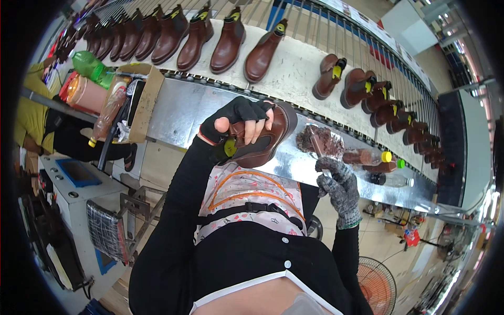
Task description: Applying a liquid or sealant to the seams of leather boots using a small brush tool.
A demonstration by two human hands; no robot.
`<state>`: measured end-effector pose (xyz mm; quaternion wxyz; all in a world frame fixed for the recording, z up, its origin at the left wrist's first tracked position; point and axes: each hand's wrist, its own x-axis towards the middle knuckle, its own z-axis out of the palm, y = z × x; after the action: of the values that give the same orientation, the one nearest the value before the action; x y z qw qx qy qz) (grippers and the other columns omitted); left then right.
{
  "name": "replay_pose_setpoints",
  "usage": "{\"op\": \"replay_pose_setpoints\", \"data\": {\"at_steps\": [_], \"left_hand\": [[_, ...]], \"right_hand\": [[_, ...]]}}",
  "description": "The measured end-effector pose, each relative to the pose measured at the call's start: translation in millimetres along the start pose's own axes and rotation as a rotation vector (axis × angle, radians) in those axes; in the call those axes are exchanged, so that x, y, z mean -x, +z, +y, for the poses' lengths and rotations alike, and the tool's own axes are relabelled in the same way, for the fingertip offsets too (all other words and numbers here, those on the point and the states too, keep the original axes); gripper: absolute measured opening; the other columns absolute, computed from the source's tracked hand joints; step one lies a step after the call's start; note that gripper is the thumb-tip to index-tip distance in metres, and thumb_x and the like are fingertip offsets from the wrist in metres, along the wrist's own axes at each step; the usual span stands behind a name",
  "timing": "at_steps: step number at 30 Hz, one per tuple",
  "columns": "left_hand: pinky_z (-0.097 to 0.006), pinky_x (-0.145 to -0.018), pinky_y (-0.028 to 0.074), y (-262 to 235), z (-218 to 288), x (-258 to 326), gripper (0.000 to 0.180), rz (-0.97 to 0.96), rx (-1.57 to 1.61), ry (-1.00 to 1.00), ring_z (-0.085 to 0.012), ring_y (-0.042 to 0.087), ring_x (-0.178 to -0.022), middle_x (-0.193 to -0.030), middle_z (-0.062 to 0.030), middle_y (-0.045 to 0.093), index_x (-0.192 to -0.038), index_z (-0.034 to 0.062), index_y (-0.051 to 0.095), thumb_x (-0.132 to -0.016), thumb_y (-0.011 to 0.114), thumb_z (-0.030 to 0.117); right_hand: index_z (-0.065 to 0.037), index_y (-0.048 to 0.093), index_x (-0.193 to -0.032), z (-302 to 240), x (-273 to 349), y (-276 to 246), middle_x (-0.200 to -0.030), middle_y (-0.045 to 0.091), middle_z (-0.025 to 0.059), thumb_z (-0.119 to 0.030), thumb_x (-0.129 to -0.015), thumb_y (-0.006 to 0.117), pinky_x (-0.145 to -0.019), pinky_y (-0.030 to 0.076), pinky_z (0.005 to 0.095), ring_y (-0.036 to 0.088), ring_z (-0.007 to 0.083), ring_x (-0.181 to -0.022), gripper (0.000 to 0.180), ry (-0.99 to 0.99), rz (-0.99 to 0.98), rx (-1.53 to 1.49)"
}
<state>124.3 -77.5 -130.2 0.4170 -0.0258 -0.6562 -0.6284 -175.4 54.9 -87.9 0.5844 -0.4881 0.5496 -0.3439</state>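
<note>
A brown leather ankle boot (283, 125) is held tilted in front of my chest. My left hand (242, 116), in a black glove with bare fingertips, is closed over its upper. A yellow-green pull tab shows at the boot's opening beside my wrist. My right hand (340, 190), in a grey knit glove, pinches a slim pale stick-like tool (317, 146). The tool's far end reaches over a dark brown, crumpled, stained lump (305, 139) on the metal bench; whether it touches is unclear. I cannot make out what kind of tip it has.
Beyond the metal bench (173, 113), a pale conveyor belt (291, 79) carries several brown boots (265, 55). Bottles (367, 156) lie right of the lump. A cardboard box (149, 97) with bottles stands left. A person (34, 115) in yellow is farther left; a fan (375, 286) is low right.
</note>
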Motion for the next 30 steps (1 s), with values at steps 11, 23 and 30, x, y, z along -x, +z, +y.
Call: {"op": "replay_pose_setpoints", "data": {"at_steps": [11,23,30], "left_hand": [[-0.033,-0.079,0.037,8.7,1.2,-11.7,0.08,0.004,-0.023,0.055,-0.0148,0.049,-0.056,-0.052,-0.0036,0.055,-0.05,0.0088,0.055,-0.067,0.037,0.085],[-0.033,-0.08,0.037,10.6,-1.2,-11.0,0.08,-0.017,-0.006,0.021,-0.0145,0.051,-0.054,-0.052,-0.0037,0.056,-0.05,0.0084,0.055,-0.066,0.038,0.085],[-0.033,-0.079,0.038,7.0,-2.1,-15.0,0.079,-0.041,-0.032,0.056,-0.0139,0.051,-0.053,-0.052,-0.0029,0.056,-0.05,0.0098,0.055,-0.067,0.037,0.085]], "right_hand": [[-0.012,0.067,-0.102,-46.7,-10.9,18.4,-0.1,0.065,0.0074,-0.033,-0.069,0.067,-0.08,0.047,0.0365,0.06,0.027,-0.095,0.039,-0.603,-0.085,0.914],[-0.011,0.067,-0.1,-51.5,-16.7,19.5,-0.095,0.065,0.008,-0.031,-0.065,0.071,-0.075,0.048,0.0353,0.061,0.026,-0.088,0.041,-0.656,-0.115,0.867],[-0.004,0.068,-0.09,-51.6,-25.4,16.5,-0.092,0.067,0.0104,-0.043,-0.081,0.047,-0.077,0.048,0.0366,0.063,0.0277,-0.083,0.045,-0.641,-0.18,0.708]]}}
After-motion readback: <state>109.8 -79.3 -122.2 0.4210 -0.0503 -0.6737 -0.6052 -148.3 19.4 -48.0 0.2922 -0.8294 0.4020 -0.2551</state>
